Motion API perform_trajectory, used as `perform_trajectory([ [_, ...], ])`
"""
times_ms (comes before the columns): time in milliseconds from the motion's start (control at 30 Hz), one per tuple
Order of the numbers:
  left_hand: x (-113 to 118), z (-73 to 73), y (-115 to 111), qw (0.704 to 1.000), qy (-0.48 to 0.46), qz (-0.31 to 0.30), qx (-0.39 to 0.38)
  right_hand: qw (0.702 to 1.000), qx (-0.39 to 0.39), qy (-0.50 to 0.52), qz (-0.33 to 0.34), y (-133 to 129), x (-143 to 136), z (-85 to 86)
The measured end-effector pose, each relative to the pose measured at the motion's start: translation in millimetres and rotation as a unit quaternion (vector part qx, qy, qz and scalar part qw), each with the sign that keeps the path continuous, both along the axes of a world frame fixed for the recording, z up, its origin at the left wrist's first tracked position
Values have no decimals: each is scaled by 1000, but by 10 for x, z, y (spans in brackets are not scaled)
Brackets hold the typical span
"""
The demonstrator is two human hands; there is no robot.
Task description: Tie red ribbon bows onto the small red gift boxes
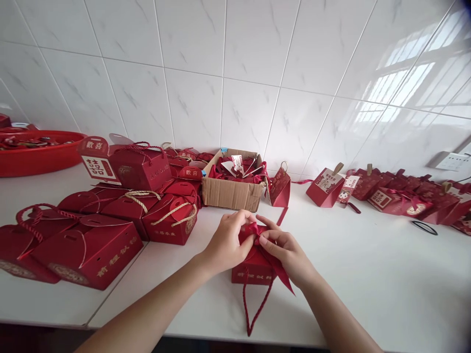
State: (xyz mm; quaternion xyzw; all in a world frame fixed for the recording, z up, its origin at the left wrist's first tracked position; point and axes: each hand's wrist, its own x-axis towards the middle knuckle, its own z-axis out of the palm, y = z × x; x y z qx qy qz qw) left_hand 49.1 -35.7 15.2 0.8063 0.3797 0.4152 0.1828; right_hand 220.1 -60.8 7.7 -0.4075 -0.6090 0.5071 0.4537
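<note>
A dark red gift box with gold lettering stands upright near the front of the white table, and a twisted red cord handle hangs down its near side. Over the top of the box, my left hand pinches a red ribbon between thumb and fingers. My right hand grips the same ribbon close to the left fingertips, at a gathered loop. One pointed ribbon tail slants down to the right over the box. The fingers partly hide the loop.
Stacked red gift boxes fill the left side. Behind my hands is a cardboard box of ribbons and tags. Smaller red boxes line the wall at right, near a black oval ring. A red basin stands far left.
</note>
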Motion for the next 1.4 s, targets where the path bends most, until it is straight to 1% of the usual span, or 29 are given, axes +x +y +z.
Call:
perform_trajectory([
  [100,-47,1,19,999,-24,16,-20,1000,-7,14,-19,3,-1,1],
  [167,-94,26,15,999,-32,22,-18,999,-14,22,-27,11,8,3],
  [233,-132,54,0,1000,-20,-3,-22,999,-17,18,-30,18,17,3],
  [333,-144,65,-18,998,-5,-43,-55,1000,-21,6,-23,16,20,-8],
  [400,-131,50,-14,996,-17,-33,-79,999,-17,-14,-25,5,19,-20],
  [467,-125,33,3,994,-32,-20,-98,998,-4,-53,-41,-9,24,-28],
  [600,-162,47,42,990,-32,-32,-131,984,59,-150,-79,-21,57,-19],
  [767,-222,128,50,988,3,-51,-149,966,138,-176,-130,23,31,-45],
  [867,-227,152,49,986,0,-65,-155,943,188,-231,-148,34,-10,-71],
  [933,-222,155,52,984,0,-73,-160,927,224,-260,-153,15,10,-63],
  [1000,-217,158,59,983,-1,-78,-167,922,249,-267,-131,-19,91,-23],
  [1067,-213,168,68,980,-2,-86,-179,931,252,-255,-70,-47,210,45],
  [1133,-210,192,74,976,7,-100,-191,948,223,-227,-3,-47,312,126],
  [1167,-209,210,77,974,15,-110,-197,957,199,-209,12,-32,340,166],
  [1267,-211,279,84,968,48,-137,-205,977,120,-174,10,64,311,263],
  [1333,-217,326,93,964,67,-147,-211,978,91,-186,25,140,236,309],
  [1400,-228,366,105,961,81,-149,-218,971,91,-213,59,198,171,348],
])
